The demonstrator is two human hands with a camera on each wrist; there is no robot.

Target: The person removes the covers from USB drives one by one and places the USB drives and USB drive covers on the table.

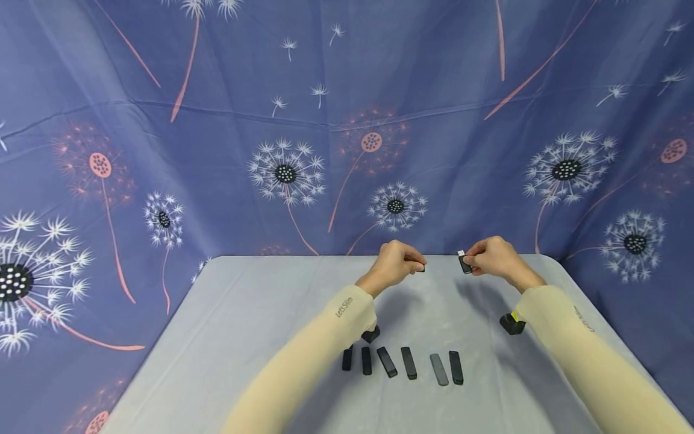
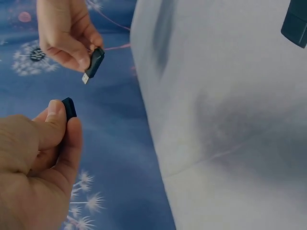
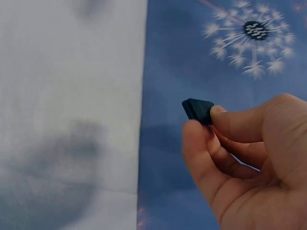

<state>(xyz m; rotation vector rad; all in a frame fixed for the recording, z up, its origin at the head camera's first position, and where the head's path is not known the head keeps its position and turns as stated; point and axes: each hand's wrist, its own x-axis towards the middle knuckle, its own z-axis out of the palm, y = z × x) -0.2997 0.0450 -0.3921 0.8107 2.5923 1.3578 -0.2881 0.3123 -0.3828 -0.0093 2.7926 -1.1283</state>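
Note:
Over the far part of the table, my left hand (image 1: pixel 394 263) pinches a small black piece, probably the stick's cap (image 2: pixel 70 108), between thumb and fingers; most of it is hidden by them. To its right, my right hand (image 1: pixel 496 258) holds a black USB stick (image 1: pixel 465 264) by thumb and fingertips. The stick's bare metal plug (image 2: pixel 86 78) sticks out, pointing away from me in the head view. A gap separates the two hands. In the right wrist view only one dark end of the stick (image 3: pixel 197 109) shows past the fingers.
Several dark sticks lie in a loose row on the pale table (image 1: pixel 244 337), among them a grey one (image 1: pixel 439 369) and a black one (image 1: pixel 456 367) at the right end. Black blocks show by both sleeves. A blue dandelion-print cloth (image 1: pixel 347 150) hangs behind the table.

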